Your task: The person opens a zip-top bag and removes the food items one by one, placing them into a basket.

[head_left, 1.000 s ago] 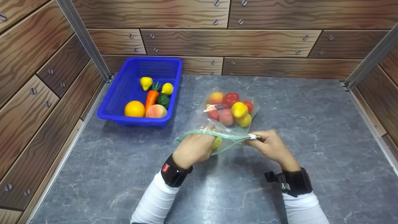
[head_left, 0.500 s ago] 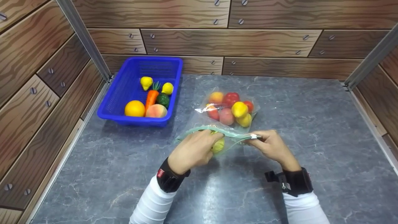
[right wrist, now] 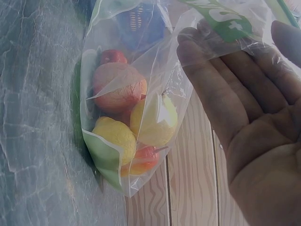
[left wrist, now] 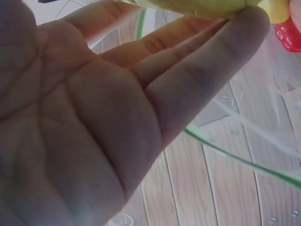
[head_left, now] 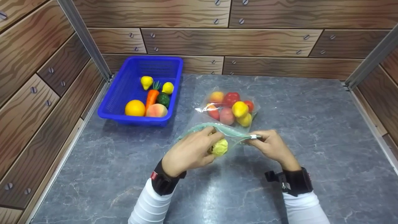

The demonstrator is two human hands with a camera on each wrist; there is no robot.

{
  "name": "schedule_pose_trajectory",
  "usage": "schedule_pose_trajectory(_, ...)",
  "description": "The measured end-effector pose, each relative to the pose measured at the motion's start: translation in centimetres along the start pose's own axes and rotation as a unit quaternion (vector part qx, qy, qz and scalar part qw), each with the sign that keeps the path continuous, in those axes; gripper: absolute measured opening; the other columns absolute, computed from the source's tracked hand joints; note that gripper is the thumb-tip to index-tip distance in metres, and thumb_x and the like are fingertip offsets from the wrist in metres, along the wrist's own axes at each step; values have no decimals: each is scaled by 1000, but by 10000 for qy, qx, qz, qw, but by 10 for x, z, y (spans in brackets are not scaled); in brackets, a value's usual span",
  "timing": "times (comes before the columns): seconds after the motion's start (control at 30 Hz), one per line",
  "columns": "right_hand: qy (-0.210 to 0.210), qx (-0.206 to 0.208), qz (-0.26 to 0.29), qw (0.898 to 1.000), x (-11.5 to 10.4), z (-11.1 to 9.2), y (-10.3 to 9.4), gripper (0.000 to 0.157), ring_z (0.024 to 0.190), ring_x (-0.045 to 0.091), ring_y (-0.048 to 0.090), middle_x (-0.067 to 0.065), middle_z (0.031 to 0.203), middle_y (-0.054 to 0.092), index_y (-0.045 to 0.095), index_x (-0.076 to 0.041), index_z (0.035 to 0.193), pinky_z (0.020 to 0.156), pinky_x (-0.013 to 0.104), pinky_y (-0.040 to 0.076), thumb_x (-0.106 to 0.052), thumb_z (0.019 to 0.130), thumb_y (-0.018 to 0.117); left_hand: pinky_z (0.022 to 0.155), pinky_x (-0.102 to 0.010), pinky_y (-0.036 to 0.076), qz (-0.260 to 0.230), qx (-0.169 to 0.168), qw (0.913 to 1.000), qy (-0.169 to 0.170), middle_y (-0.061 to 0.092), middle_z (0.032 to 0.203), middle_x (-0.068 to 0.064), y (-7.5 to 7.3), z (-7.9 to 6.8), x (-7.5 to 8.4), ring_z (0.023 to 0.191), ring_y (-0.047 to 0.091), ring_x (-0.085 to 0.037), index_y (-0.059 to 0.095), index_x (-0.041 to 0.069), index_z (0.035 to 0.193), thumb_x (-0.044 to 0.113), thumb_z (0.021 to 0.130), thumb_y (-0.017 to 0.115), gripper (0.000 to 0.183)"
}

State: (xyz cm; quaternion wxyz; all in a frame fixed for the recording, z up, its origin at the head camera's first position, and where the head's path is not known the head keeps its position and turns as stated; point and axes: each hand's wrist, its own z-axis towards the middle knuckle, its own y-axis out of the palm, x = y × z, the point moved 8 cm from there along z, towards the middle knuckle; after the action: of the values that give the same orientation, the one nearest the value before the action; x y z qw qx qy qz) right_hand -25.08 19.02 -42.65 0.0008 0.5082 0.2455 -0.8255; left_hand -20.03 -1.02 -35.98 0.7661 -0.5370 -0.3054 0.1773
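A clear zip bag (head_left: 199, 119) with a green zip edge lies mid-table, its mouth facing me. Inside are red, orange and yellow fruits and vegetables, among them a red pepper (head_left: 232, 99) and yellow lemon-like fruit (head_left: 240, 109). My left hand (head_left: 192, 149), at the bag's mouth, grips a small yellow-green cabbage (head_left: 219, 147) with a wrinkled, leafy surface. In the left wrist view the fingers reach under the cabbage (left wrist: 197, 7). By the white slider (head_left: 253, 136), my right hand (head_left: 272, 147) pinches the zip edge between thumb and fingers.
At the back left stands a blue basket (head_left: 108, 96). In it lie an orange (head_left: 135, 108), a carrot (head_left: 151, 98), a peach (head_left: 156, 110), a dark green vegetable (head_left: 163, 100) and two yellow fruits. Wood-patterned walls (head_left: 192, 40) enclose the grey table (head_left: 311, 124).
My left hand has drawn back toward me and left, bringing the cabbage from inside the bag to its mouth. My right hand stays at the zip edge.
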Motion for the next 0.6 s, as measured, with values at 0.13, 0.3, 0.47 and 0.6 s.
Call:
schedule_pose_trajectory(0.13, 25, -25, 43, 10000, 0, 0, 0, 10, 80, 5, 73, 24, 89, 75, 74, 14, 98, 71, 20, 60, 12, 90, 67, 67, -23, 45, -287, 40, 9996, 66, 55, 104, -1, -4, -2, 0, 82, 52, -14, 63, 15, 123, 19, 88, 80, 39)
schedule_pose_trajectory(0.3, 33, -65, 114, 9999, 0, 0, 1, 10, 81, 5, 74, 26, 90, 75, 73, 14, 99, 73, 22, 61, 12, 91, 67, 74, -24, 50, -758, 37, 9970, 140, 59, 113, -2, -9, -4, -2, 88, 56, -12, 63, 15, 131, 23, 89, 80, 46)
schedule_pose_trajectory(0.47, 39, -87, 154, 9998, 0, 0, 1, 11, 81, 11, 75, 26, 91, 75, 73, 14, 99, 72, 24, 61, 12, 91, 67, 84, -27, 53, -1203, 89, 9922, 307, 61, 124, -3, -14, -6, -3, 99, 59, -14, 60, 16, 141, 28, 91, 80, 55)
schedule_pose_trajectory(0.6, 67, -90, 168, 9998, 1, 1, 1, 11, 81, 11, 75, 26, 91, 74, 73, 15, 99, 73, 23, 61, 12, 91, 67, 88, -28, 55, -1666, 108, 9845, 540, 62, 128, -3, -17, -6, -5, 103, 61, -14, 58, 14, 143, 31, 93, 79, 57)
